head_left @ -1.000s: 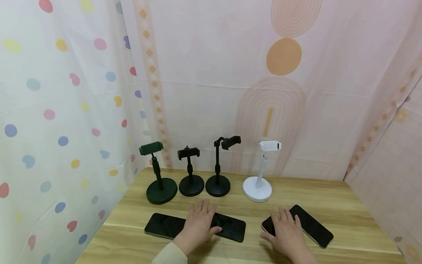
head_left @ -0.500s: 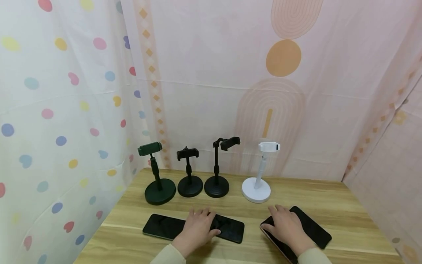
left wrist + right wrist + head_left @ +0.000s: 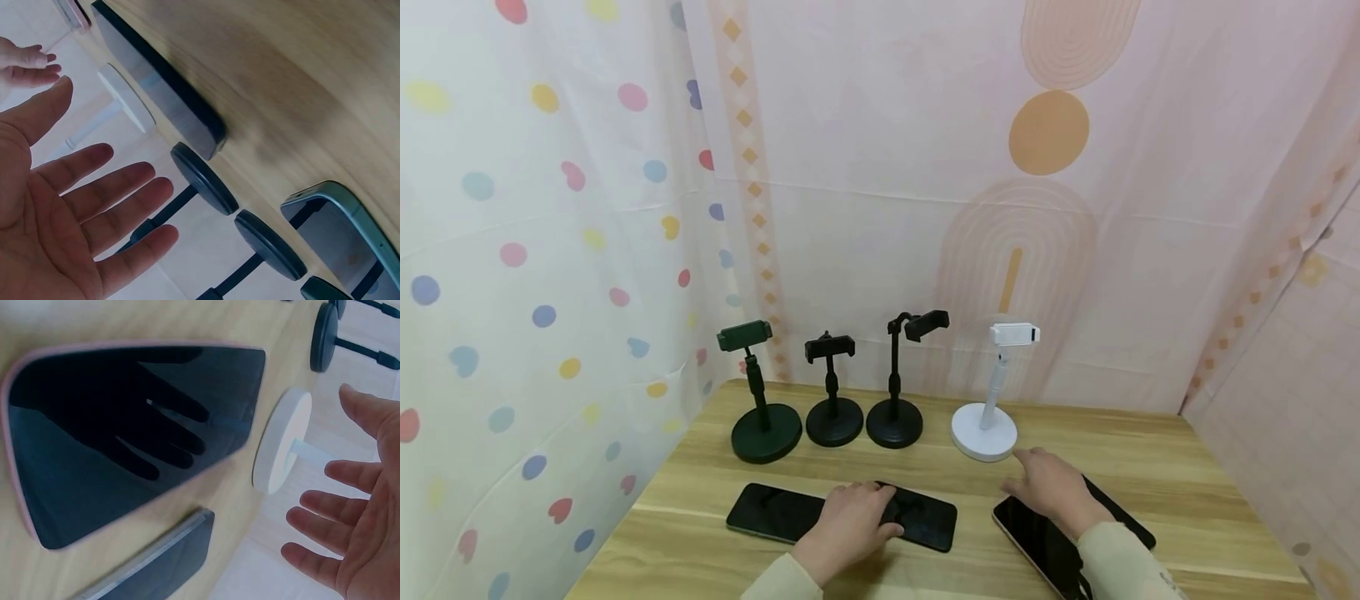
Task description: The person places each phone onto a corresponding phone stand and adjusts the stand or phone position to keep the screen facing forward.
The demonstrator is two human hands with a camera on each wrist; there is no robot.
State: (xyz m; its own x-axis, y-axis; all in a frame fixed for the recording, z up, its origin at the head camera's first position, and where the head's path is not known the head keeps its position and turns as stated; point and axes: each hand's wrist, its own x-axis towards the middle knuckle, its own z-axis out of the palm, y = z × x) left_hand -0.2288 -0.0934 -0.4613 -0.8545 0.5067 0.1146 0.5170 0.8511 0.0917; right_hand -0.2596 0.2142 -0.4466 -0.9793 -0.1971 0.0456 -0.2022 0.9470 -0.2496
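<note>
My left hand (image 3: 847,523) hovers palm down between two phones, its fingers apart and loosely bent in the left wrist view, with nothing in them. On its left lies a green-edged phone (image 3: 772,511); on its right, a black phone (image 3: 923,518). Beyond a pink-edged phone (image 3: 1037,533), my right hand (image 3: 1054,486) reaches toward the white phone stand (image 3: 985,433). Its fingers are spread and hold nothing in the right wrist view, and the stand's round base (image 3: 284,442) is just past them. My right forearm partly covers another dark phone (image 3: 1126,515).
Along the back of the wooden table (image 3: 1195,467) stand a dark green phone stand (image 3: 766,435), a short black stand (image 3: 835,422) and a taller black stand (image 3: 895,423). Patterned cloth (image 3: 865,208) hangs behind them, and a dotted curtain (image 3: 550,275) hangs on the left.
My right hand has moved forward from over the pink-edged phone toward the white stand, leaving more of that phone showing. My left hand stays in nearly the same place.
</note>
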